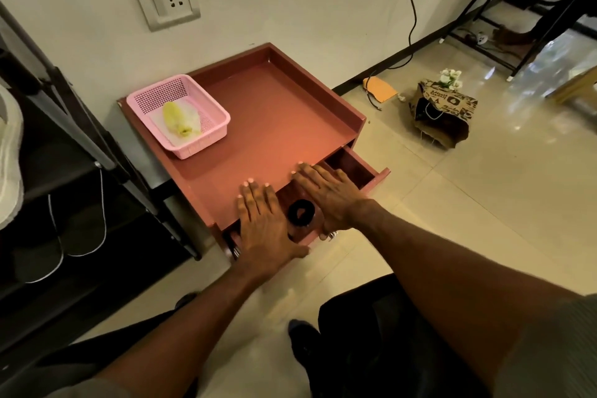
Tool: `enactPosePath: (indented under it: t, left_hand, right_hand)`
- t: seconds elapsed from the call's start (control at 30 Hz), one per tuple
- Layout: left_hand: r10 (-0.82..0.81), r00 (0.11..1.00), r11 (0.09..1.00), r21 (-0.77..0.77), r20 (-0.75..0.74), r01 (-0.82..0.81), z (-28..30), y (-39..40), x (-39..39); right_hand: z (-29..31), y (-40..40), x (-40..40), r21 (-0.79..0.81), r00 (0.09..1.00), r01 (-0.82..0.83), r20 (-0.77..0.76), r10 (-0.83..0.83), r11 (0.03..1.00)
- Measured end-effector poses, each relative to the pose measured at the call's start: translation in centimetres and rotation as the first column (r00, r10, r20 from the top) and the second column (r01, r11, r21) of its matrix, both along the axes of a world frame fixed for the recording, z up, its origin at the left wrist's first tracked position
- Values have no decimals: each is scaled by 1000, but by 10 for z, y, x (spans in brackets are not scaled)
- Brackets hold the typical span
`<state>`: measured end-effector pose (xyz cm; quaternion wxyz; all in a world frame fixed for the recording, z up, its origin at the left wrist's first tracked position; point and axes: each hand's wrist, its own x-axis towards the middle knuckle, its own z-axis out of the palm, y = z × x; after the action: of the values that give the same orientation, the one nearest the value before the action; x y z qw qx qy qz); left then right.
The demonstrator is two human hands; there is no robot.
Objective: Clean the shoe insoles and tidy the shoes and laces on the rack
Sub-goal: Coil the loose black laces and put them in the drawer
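Head view: flat hands (263,220) (326,194) over glossy rectangular drawer (358,168).

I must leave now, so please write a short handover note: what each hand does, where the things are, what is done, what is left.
Left hand: open, flat over the left part of the half-open drawer, fingertips on the cabinet top.
Right hand: open, flat over the drawer.
A black ring-shaped thing lies in the drawer between the hands.
Pink basket on the cabinet top holds a yellow and white cloth.
Shoe rack stands left; white shoe at its edge.
Done: nothing visible. Left: insoles, shoes, laces.
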<state>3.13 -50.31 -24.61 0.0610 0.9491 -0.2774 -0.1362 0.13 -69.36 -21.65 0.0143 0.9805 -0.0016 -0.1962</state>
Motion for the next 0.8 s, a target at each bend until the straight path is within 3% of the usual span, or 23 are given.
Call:
enactPosePath:
  t: [0.17,0.33,0.5,0.63,0.8]
  left_hand:
    - [60,998,997,47,19,-61,2,9,35]
    - [13,983,998,61,184,-25,2,11,49]
    - [-58,950,992,121,308,21,-11,16,56]
    - [-75,941,985,174,330,18,-14,17,57]
    - [-15,995,991,135,102,1,22,20,52]
  right_hand:
    - [-11,7,17,78,987,51,148,-63,996]
    - [-23,31,31,-36,927,57,373,-40,998]
    - [-38,46,50,-67,881,85,471,-44,994]
    - [-38,42,53,-120,886,72,464,-8,990]
    - [-8,62,50,29,936,209,282,-209,977]
